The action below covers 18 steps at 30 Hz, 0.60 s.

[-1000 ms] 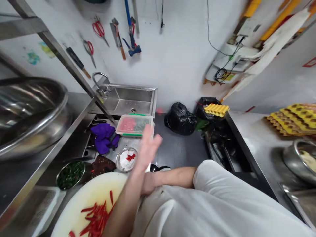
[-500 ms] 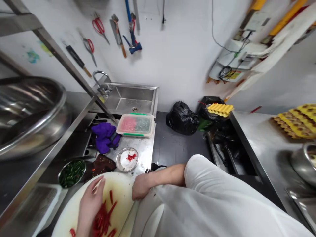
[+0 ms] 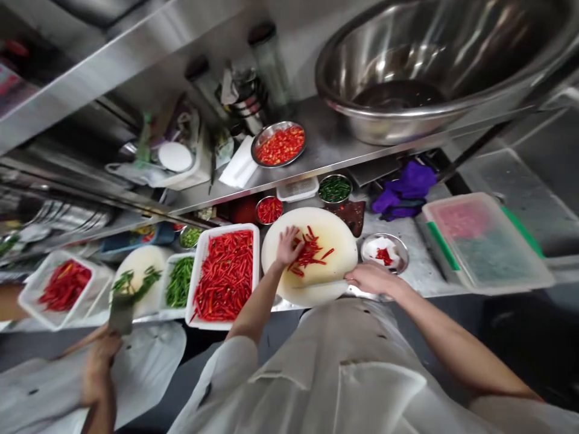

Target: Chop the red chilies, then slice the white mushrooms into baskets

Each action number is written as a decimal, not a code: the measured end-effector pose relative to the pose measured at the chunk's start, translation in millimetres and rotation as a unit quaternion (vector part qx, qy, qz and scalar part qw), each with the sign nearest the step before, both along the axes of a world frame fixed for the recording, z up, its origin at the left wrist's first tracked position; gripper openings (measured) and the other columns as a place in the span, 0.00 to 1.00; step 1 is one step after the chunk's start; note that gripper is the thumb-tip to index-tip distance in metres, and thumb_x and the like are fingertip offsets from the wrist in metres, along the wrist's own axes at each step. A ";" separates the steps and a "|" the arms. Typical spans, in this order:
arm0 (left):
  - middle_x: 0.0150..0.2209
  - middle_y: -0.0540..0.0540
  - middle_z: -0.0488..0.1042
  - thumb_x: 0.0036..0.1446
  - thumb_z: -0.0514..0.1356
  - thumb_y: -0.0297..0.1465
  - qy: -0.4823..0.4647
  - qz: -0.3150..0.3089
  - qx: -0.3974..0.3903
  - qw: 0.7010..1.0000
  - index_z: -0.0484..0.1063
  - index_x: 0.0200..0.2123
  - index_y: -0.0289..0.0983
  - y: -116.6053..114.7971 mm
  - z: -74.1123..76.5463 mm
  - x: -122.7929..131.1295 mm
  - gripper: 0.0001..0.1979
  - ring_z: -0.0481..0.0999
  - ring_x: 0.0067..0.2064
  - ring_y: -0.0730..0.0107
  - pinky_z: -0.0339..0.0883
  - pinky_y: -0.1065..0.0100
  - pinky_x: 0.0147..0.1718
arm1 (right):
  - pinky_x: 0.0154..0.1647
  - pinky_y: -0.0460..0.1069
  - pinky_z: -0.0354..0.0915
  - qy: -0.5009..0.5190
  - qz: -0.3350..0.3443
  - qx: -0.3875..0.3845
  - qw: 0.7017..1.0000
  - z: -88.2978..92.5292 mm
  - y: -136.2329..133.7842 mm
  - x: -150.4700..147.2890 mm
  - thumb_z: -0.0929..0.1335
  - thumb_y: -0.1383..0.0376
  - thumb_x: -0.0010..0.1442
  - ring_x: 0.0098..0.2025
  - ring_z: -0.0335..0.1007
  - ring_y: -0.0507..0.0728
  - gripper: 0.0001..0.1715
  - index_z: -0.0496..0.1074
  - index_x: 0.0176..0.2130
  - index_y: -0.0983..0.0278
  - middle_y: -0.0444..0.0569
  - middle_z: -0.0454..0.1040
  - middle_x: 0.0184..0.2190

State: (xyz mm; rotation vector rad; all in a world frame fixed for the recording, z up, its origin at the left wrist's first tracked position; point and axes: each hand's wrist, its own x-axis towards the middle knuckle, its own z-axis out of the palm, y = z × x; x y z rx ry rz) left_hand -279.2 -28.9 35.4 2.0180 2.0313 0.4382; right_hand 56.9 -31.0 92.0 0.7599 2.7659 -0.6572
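Whole red chilies (image 3: 310, 248) lie in a loose pile on a round white cutting board (image 3: 335, 226). At the pile's left edge is my left hand (image 3: 287, 246), fingers spread and touching the board or the chilies. My right hand (image 3: 368, 278), at the board's right front edge, is closed round the handle of a knife (image 3: 319, 284). Its blade points left across the front of the board. A small metal bowl (image 3: 401, 253) with white lining and red bits stands just beyond my right hand.
Left of the board stands a white basket (image 3: 256, 265) heaped with red chilies. Farther left a co-worker's hand (image 3: 106, 346) holds a cleaver (image 3: 121, 313) by green peppers. A lidded container (image 3: 491, 241) sits at right; a steel shelf (image 3: 325, 160) with a large bowl (image 3: 362, 123) runs behind.
The view has swung left from the sink and wall to the counter. My left hand now lies spread by the chilies, where its fingers were curled and raised before. My right hand keeps the knife.
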 end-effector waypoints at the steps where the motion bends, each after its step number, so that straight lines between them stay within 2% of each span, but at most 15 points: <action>1: 0.74 0.31 0.59 0.72 0.54 0.41 -0.013 -0.030 0.005 0.999 0.57 0.74 0.35 -1.3 -2.4 2.6 0.33 0.50 0.78 0.45 0.45 0.36 0.73 | 0.41 0.50 0.63 -0.008 0.014 0.003 1.000 2.5 7.7 -2.3 0.65 0.62 0.71 0.43 0.81 0.60 0.16 0.82 0.40 0.56 0.50 0.85 0.40; 4: 0.74 0.35 0.60 0.71 0.55 0.42 -0.031 -0.133 0.007 0.991 0.60 0.73 0.35 -0.1 -0.8 11.1 0.32 0.49 0.78 0.46 0.44 0.39 0.74 | 0.41 0.50 0.62 -0.021 0.041 0.006 0.999 11.6 34.4 -8.8 0.65 0.62 0.70 0.41 0.80 0.59 0.15 0.82 0.40 0.55 0.49 0.84 0.38; 7: 0.71 0.36 0.65 0.72 0.55 0.42 -0.028 -0.179 0.009 0.983 0.68 0.68 0.35 2.2 4.7 9.1 0.28 0.57 0.75 0.50 0.47 0.45 0.75 | 0.41 0.51 0.61 -0.019 0.040 0.009 0.999 17.2 61.6 -14.1 0.65 0.61 0.70 0.40 0.79 0.59 0.15 0.82 0.40 0.55 0.49 0.84 0.37; 11: 0.63 0.34 0.74 0.73 0.52 0.40 -0.018 -0.159 -0.006 0.987 0.73 0.63 0.33 -12.8 10.0 -10.8 0.24 0.71 0.66 0.56 0.61 0.53 0.69 | 0.43 0.52 0.60 0.003 0.021 0.032 0.999 15.5 75.7 -15.0 0.62 0.59 0.73 0.41 0.78 0.61 0.20 0.82 0.40 0.57 0.52 0.84 0.36; 14: 0.65 0.33 0.72 0.72 0.53 0.38 -0.014 -0.125 -0.003 0.992 0.72 0.65 0.34 -22.1 14.6 -20.8 0.25 0.69 0.67 0.54 0.62 0.51 0.69 | 0.42 0.52 0.60 0.005 0.048 0.028 0.998 11.8 72.1 -16.8 0.62 0.58 0.73 0.40 0.78 0.61 0.20 0.82 0.40 0.57 0.51 0.84 0.35; 18: 0.71 0.35 0.65 0.74 0.49 0.36 -0.011 -0.125 0.018 0.992 0.68 0.69 0.36 -4.2 22.2 -13.9 0.25 0.63 0.72 0.56 0.57 0.50 0.72 | 0.42 0.51 0.60 -0.007 0.105 0.027 0.994 12.3 69.1 -30.9 0.62 0.60 0.72 0.38 0.78 0.60 0.18 0.81 0.39 0.57 0.51 0.84 0.34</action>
